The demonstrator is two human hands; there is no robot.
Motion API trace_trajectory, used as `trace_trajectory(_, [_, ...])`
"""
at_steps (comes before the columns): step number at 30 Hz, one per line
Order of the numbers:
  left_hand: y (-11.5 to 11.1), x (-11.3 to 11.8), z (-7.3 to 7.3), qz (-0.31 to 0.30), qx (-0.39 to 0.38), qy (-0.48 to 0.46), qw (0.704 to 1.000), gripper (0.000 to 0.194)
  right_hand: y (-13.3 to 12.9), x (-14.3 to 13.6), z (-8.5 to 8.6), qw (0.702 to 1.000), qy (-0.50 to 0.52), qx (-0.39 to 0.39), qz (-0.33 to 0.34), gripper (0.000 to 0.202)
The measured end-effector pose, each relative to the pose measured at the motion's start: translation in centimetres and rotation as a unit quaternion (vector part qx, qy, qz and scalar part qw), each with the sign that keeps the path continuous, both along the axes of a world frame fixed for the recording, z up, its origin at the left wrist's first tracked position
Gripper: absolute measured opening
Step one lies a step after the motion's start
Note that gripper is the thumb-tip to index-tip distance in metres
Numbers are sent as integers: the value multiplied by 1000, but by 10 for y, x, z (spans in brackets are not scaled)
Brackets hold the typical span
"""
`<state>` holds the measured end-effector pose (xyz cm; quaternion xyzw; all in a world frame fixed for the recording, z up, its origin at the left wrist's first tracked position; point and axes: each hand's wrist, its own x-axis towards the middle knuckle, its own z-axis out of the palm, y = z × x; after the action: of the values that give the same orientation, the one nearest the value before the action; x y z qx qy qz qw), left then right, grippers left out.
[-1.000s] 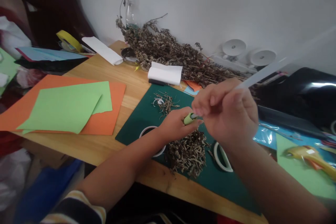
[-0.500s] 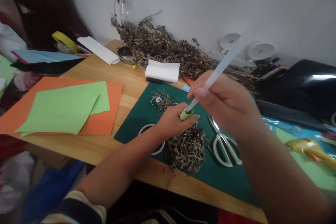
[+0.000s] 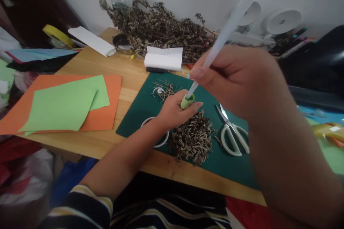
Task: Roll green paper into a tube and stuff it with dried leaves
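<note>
My left hand (image 3: 176, 111) is closed around a small green paper tube (image 3: 187, 102), held upright with its open end facing up. Between the thumb and fingers of my right hand (image 3: 236, 82) is a long translucent white stick (image 3: 219, 44), perhaps a glue stick. It slants down to the left, and its lower end is inside the tube's mouth. Below the tube lies a heap of dried, crumbled leaves (image 3: 192, 137) on a green cutting mat (image 3: 135, 114). Scissors with pale handles (image 3: 231, 139) rest on the mat beside the heap, blades partly apart. A white-rimmed round container (image 3: 162, 144) is partly hidden by my left forearm.
Green paper (image 3: 61, 105) lies over orange paper (image 3: 115, 114) on the left. Dried leafy branches (image 3: 161, 25) line the wall behind a white paper roll (image 3: 163, 59). Thin stalks (image 3: 166, 88) sit on the mat. A yellow glue gun (image 3: 329, 130) is at the far right.
The view has shifted, so the table items appear higher up. My right hand looks larger and nearer, still holding the stick in the tube. My left hand keeps its grip on the tube.
</note>
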<state>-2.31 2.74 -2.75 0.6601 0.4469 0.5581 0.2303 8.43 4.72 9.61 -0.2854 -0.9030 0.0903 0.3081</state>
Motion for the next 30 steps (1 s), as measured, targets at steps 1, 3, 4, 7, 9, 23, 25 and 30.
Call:
trace_trajectory(1, [0,0,0,3,-1,2,1000,28,0,1,1,1000,2,7,-4,30])
trace_trajectory(3, [1,0,1,-2,-6,3,1000,24,2,1,-3,1000,-15,1,16,28])
trace_trajectory(4, [1,-1,1,-7,-8,1,1000,20,3,2,-7,999,-28,-8,31,26])
trace_trajectory(7, [2,-1,0,-21,-8,-6,1000,10,7,3,-16,996,-55,-24,71,20])
trace_trajectory(9, [2,-1,0,-27,-10,-5,1000,14,7,4,-15,996,-42,-24,76,18])
trace_trajectory(23, [4,0,-5,-25,-15,-26,999,24,0,3,-21,999,32,-33,23,26])
trace_trajectory(25, [4,1,-6,-19,-12,-32,999,26,0,5,-18,999,28,-24,8,26])
trace_trajectory(30, [3,2,-7,-3,-9,-39,999,27,0,7,-13,1000,-3,-26,-9,28])
